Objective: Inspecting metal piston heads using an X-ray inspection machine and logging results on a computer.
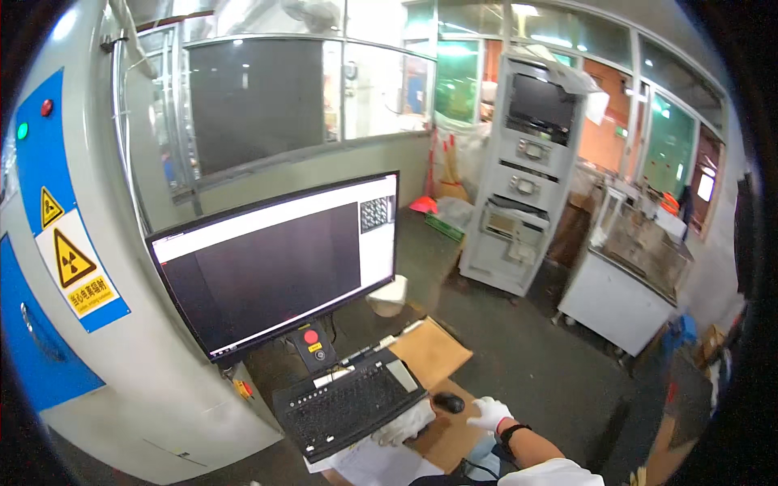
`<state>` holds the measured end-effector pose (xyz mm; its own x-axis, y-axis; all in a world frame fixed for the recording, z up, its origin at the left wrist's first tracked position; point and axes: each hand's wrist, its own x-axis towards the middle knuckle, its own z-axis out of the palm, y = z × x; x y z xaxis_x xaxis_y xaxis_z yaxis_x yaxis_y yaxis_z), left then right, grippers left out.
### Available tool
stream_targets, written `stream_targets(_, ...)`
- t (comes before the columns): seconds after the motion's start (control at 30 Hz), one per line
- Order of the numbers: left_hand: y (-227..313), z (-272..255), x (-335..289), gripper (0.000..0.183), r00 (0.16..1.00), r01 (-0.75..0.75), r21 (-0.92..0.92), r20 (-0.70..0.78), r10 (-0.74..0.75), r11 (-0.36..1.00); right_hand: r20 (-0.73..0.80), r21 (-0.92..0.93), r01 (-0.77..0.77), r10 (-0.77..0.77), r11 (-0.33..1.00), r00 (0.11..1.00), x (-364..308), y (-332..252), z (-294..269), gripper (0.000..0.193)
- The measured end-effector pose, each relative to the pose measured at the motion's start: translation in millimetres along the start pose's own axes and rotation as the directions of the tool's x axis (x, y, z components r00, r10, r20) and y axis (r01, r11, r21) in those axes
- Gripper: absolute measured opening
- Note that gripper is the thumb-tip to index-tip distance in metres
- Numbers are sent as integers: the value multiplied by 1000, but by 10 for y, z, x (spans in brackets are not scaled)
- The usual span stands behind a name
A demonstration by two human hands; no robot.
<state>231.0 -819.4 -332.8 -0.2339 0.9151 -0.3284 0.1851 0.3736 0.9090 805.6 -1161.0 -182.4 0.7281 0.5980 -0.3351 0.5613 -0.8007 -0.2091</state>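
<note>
Holding nothing visible, white-gloved right hand (490, 413) with fingers loosely parted, black mouse (448, 402) lying on brown cardboard (455, 439) just left of the fingertips, outside the grip, black keyboard (348, 407) farther left, below large monitor (275, 263)

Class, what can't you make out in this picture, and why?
All in the head view:
Right hand: its back hides the palm.
Pale glove-like shape beside the keyboard: too indistinct to tell whether it is the left hand.
Monitor: small on-screen details too tiny.
White sleeve: cut off by the lower edge.
</note>
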Motion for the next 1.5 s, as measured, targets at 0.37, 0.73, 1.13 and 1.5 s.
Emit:
stream_targets(0.37, -1211, 1333, -2661, 69, 994, 111, 382, -33, -106, 917, 350, 399, 10, -163, 917, 923, 1647, 1150, 1014, 74)
stream_targets(0.73, -811, 1405, -3104, 49, 973, -89, 550, -131, 191, 831, -140, 571, 276, -240, 773, 961, 1515, 1623, 1868, 68)
stream_targets(1.13, -1294, 1436, -2707, 50, 906, -99, 680, -241, 348, 726, -542, -36, 770, -660, 637, 520, 1026, 583, 930, 52)
stream_targets(1.5, -1546, 1402, -2746, 49, 918, -4, 666, -293, 266, 746, -588, -23, 644, -531, 764, 610, 988, 641, 1568, 55)
